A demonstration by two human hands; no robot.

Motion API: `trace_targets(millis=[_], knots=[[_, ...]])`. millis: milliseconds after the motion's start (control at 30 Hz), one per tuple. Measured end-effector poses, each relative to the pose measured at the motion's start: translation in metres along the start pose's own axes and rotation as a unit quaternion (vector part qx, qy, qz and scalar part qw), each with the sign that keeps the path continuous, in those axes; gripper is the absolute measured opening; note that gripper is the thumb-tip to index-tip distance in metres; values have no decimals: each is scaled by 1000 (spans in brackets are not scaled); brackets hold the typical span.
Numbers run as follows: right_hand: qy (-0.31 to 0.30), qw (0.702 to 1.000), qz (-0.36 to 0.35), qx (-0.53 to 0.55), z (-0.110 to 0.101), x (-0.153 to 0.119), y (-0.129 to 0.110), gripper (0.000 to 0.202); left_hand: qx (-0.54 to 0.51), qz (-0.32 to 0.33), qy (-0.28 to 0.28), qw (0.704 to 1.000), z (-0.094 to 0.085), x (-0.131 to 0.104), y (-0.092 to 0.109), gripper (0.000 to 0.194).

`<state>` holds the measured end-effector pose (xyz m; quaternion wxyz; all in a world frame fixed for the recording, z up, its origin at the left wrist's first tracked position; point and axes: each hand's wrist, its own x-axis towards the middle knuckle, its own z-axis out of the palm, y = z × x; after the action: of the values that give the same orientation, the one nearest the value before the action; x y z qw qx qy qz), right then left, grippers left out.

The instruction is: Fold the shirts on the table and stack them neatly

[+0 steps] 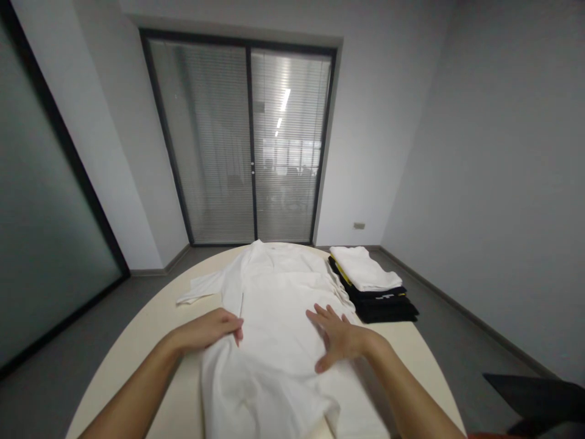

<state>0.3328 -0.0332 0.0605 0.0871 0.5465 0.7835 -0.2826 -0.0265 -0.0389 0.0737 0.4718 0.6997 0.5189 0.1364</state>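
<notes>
A white T-shirt (278, 305) lies spread over the table, its far end near the table's back edge and one short sleeve stretched out to the left. Its near part is rumpled and drapes toward me. At the shirt's left side, my left hand (214, 329) is closed, pinching the fabric between thumb and fingers. Over the right side of the shirt, my right hand (340, 335) is open with fingers spread, palm down on or just above the cloth; contact is hard to tell.
A stack of folded black clothes (388, 308) with a bit of yellow stands at the table's right, a folded white garment (363, 268) on top. The round cream table (137, 360) carries everything. A dark chair-like object (539, 396) is at lower right. Glass doors (249, 146) stand beyond.
</notes>
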Motion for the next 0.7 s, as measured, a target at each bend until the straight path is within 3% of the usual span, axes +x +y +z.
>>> trace_targets(millis=[67,133,200,233,300,367,467,600,700], knots=[[-12,1000,2,4,0,-3,-1,132,153,-56,59,985,5,-3,6,43],[-12,1000,-1,10,2,-6,-5,132,271,-114,156,943,10,-3,11,44],[19,1000,1,23,5,-6,-12,123,329,-116,231,908,16,-1,15,44],[47,999,6,27,7,-6,-15,115,335,-88,245,906,20,1,15,43],[99,994,21,30,12,-4,-23,101,317,10,213,924,30,7,14,53],[111,993,35,20,17,0,-27,102,295,66,128,945,39,12,9,74],[68,997,48,2,21,7,-26,122,294,-5,63,954,40,16,-6,99],[26,998,55,-18,20,7,-25,133,308,-85,97,943,16,18,-33,104],[2,997,67,-24,17,-2,-36,139,296,-118,185,930,-8,20,-52,93]])
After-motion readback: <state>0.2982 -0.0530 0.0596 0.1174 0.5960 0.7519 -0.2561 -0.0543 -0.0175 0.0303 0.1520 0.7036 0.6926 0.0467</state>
